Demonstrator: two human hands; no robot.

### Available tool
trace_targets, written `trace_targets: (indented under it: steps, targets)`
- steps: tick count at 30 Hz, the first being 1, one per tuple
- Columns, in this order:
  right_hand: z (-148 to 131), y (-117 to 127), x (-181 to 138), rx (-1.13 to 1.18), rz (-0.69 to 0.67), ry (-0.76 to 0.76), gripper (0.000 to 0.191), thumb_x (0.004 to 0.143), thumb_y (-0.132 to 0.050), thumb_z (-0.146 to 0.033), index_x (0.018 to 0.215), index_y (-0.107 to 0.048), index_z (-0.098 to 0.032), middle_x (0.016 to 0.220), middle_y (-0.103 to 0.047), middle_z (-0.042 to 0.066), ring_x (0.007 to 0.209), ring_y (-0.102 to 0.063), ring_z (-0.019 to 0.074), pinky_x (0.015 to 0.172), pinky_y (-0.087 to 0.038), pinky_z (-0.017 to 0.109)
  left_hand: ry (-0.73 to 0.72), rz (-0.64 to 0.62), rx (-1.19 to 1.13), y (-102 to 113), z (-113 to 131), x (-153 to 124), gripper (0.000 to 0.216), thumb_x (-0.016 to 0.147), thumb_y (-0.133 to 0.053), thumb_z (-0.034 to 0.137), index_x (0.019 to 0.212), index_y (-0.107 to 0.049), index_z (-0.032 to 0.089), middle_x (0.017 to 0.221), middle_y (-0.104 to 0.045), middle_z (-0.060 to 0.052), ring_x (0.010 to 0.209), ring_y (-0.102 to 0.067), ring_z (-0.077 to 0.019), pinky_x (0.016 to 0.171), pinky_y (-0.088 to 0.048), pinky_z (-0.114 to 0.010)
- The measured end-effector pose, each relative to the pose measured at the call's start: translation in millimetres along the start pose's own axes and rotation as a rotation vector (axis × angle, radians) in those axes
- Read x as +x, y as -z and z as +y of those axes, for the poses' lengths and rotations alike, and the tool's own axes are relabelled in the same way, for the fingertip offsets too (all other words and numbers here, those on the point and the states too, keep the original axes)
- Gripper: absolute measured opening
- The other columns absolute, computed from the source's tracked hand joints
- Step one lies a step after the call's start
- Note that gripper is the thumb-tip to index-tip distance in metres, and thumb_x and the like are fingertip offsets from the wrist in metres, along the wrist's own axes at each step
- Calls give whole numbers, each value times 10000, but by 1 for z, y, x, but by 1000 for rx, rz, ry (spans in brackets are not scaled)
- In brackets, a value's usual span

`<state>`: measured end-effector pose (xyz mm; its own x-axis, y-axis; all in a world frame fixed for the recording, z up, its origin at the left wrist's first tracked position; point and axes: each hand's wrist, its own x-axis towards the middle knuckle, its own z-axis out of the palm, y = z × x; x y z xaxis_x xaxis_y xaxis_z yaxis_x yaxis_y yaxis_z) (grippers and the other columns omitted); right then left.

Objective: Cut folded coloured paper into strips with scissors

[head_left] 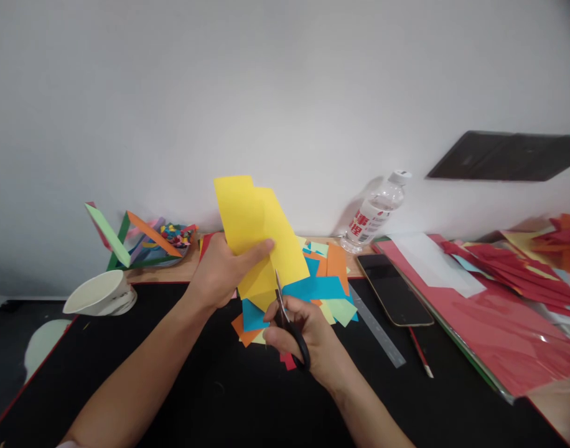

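Observation:
My left hand (222, 269) pinches a folded yellow sheet of paper (257, 233) and holds it upright above the table. My right hand (303, 333) grips black-handled scissors (285, 317), fingers through the loops. The blades point up into the lower edge of the yellow sheet. Under both hands lies a heap of cut paper pieces (322, 283) in blue, orange, green and yellow.
A phone (393, 288), a clear ruler (377, 326) and a red pencil (420, 351) lie to the right on the black mat. A water bottle (374, 211) leans by the wall. Red paper sheets (495, 311) fill the right side. A white cup (101, 292) and paper strips (140, 239) sit left.

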<state>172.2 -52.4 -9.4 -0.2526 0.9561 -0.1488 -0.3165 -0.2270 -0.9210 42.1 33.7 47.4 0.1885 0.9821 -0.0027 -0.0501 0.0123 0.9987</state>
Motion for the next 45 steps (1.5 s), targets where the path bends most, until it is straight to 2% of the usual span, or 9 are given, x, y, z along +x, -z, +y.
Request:
trace_targets:
  steps: [5,12,18,27,38,45]
  targets:
    - [1,1,1,18,-20,22,340,609,-849,-319,770,-591,-165,505,-483,-93,434,-399,50,439,-300,173,-17,-16,-11,0,-1,-1,285,666,-774,327,881,-696,157,869,-743,-64,736,-682,-209,588,-547,-270]
    - [1,2,0,-8,-16,74,370,610,-855,-277,865,-607,-176,679,-566,-49,601,-512,82,576,-400,195,50,-16,46,-5,4,-6,260,652,-779,320,837,-697,157,825,-744,-60,693,-680,-205,542,-536,-253]
    - [0,2,0,-13,-30,80,340,633,-839,-302,826,-595,-166,651,-531,-56,581,-474,78,570,-378,203,54,-18,32,-5,5,-6,272,652,-778,325,849,-696,155,835,-744,-66,728,-684,-219,582,-548,-277]
    - [0,2,0,-14,-20,73,356,627,-840,-307,831,-588,-161,622,-514,-65,544,-431,73,543,-336,212,31,-39,64,-3,2,-5,255,684,-757,332,865,-695,164,848,-748,-63,722,-691,-217,563,-552,-266]
    - [0,1,1,-26,-31,70,374,631,-827,-378,845,-587,-187,602,-481,-71,520,-418,84,525,-329,233,52,-12,81,-7,7,-8,188,677,-753,302,804,-690,177,788,-740,-42,614,-669,-182,490,-518,-240]
    - [-1,0,1,-29,-17,53,392,608,-837,-388,818,-576,-183,610,-496,-63,522,-403,86,522,-323,233,51,-15,84,-5,4,-6,214,676,-757,332,808,-695,175,809,-743,-53,648,-678,-192,534,-534,-253]
